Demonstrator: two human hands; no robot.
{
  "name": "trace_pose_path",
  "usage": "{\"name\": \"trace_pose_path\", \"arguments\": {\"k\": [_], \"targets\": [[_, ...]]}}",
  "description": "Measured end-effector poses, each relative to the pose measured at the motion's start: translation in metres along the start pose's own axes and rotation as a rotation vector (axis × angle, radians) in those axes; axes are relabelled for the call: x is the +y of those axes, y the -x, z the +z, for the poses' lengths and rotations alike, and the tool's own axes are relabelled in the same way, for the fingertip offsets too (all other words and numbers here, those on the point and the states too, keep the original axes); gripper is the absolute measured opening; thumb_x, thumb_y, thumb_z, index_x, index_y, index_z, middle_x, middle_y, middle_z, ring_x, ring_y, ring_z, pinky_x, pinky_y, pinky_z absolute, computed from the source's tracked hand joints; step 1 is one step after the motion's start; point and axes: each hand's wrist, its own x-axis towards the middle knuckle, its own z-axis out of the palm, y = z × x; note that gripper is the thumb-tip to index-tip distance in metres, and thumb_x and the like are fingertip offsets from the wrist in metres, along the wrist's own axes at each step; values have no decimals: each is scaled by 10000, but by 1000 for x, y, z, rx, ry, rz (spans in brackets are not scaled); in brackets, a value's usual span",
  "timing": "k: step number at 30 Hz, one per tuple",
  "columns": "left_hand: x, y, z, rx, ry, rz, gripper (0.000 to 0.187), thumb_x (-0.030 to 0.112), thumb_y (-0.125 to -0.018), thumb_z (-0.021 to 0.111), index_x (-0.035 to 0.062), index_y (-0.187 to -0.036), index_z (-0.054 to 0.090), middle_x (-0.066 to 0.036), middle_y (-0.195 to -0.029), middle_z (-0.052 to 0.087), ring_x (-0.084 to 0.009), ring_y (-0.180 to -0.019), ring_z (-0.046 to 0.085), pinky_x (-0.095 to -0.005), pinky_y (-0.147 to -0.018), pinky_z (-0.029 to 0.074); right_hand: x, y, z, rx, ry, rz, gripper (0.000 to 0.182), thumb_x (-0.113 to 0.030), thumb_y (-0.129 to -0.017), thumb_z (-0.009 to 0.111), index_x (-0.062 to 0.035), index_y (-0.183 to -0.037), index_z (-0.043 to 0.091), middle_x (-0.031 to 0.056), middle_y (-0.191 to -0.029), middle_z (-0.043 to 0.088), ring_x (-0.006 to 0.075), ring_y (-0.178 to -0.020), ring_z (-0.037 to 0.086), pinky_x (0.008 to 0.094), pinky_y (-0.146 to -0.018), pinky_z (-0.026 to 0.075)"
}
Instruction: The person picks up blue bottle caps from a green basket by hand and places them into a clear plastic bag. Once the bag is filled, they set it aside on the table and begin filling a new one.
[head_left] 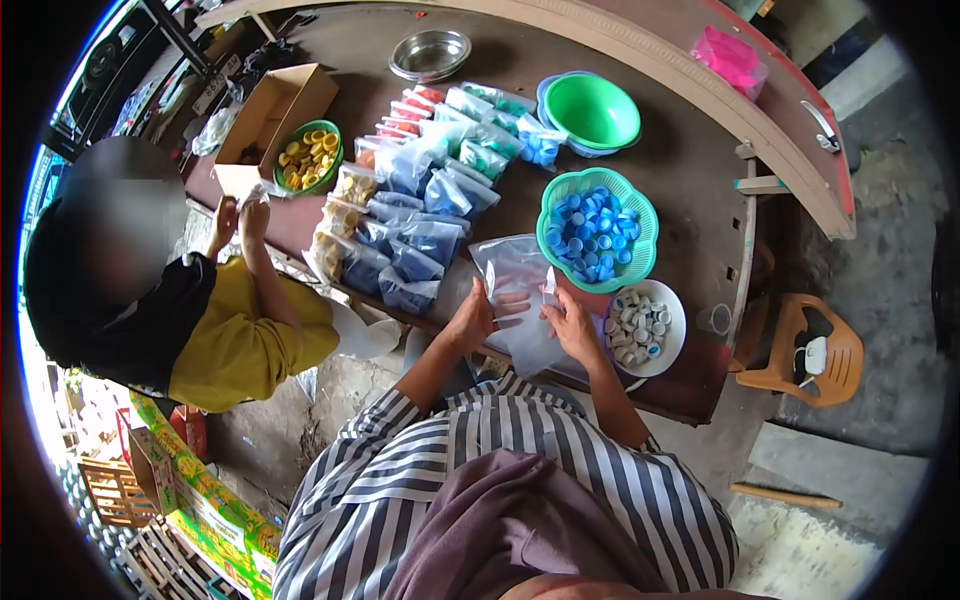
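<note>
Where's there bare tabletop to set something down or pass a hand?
Best patch: tabletop right of the green basin and turquoise basket, out to the edge. Another: between metal bowls and green basin. A narrow lane between bagged caps and basket may pass a hand. Crowded: the bag rows; the near edge, with left hand, right hand, white bowl.

The brown surface (698, 190) carries a teal basket (650, 222), with filled bags (410, 190) left of it, basins (597, 112) beyond, a white bowl (679, 322) nearer.
</note>
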Motion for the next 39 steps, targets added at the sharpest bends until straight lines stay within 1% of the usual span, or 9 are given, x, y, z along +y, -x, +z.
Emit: {"name": "trace_pose_path", "arguments": {"k": [7, 11, 15, 20, 24, 27, 30, 32, 39], "targets": [[-10, -16, 21, 40, -372, -192, 341, 108, -937, 595, 54, -1263, 513, -122, -1173, 648, -254, -1046, 652, -380, -872, 529, 22, 12, -12, 212, -332, 109, 369, -134, -954, 586, 25, -1269, 477, 109, -943, 654, 129, -662, 610, 271, -543, 497], [-2, -29, 30, 136, -373, -58, 215, 94, -922, 600, 82, -1136, 583, -82, -1112, 666, -225, -1022, 663, -366, -848, 550, 25, 29, -17, 179, -691, 85, 449, -129, -947, 608, 36, -1319, 418, 107, -1059, 627, 168, -943, 632, 279, -769, 534], [4, -43, 22, 237, -338, -9, 228, 101, -931, 597, 114, -1158, 575, -53, -1070, 676, -202, -971, 679, -352, -790, 564, 31, 49, -25, 6, -639, 200, 450, -107, -916, 648, 40, -1286, 438, 131, -1038, 642, 189, -933, 650, 294, -825, 534], [3, -45, 21, 266, -354, 24, 275, 129, -935, 604, 115, -1203, 542, -70, -1072, 674, -215, -968, 679, -363, -791, 562, 56, 64, -20, 120, -691, 264, 328, -84, -896, 665, 44, -1159, 517, 126, -989, 648, 178, -864, 662, 297, -810, 544], [-11, -40, 18, 389, -502, 1, 553, 209, -894, 679, 83, -1345, 386, -147, -1324, 520, -284, -1092, 614, -405, -845, 543, 60, 63, -20, 236, -715, 266, 269, -92, -888, 676, 24, -1103, 563, 91, -939, 645, 158, -823, 650, 283, -765, 550], [-37, -41, -1, 633, -966, 382, 636, 164, -796, 778, 4, -1276, 394, -155, -1190, 558, -312, -1110, 551, -393, -878, 496, 56, 60, -22, 286, -667, 226, 212, -84, -874, 692, 34, -1014, 585, 85, -872, 657, 135, -773, 652, 258, -683, 554], [-32, -22, 9, 442, -1650, 581, 564, 151, -743, 805, 31, -1197, 492, -154, -1089, 565, -316, -970, 556, -423, -811, 473, 60, 54, -18, 321, -637, 203, 236, -114, -853, 726, 26, -979, 584, 71, -808, 655, 112, -720, 635, 249, -651, 537], [-35, -16, 36, 277, -1629, 574, 387, 168, -714, 830, 66, -1021, 617, -106, -1022, 580, -255, -933, 559, -356, -728, 507, 64, 46, -10, 342, -633, 189, 259, -148, -830, 756, 16, -931, 582, 59, -760, 650, 90, -656, 605, 236, -599, 503], [-59, -27, 73, 20, -1468, 348, 375, 166, -709, 841, 36, -938, 575, -82, -859, 639, -207, -726, 625, -326, -662, 514, 44, 46, -4, 424, -576, 228, 252, -184, -839, 745, -1, -875, 577, 39, -737, 631, 76, -622, 560, 240, -566, 454]]}}
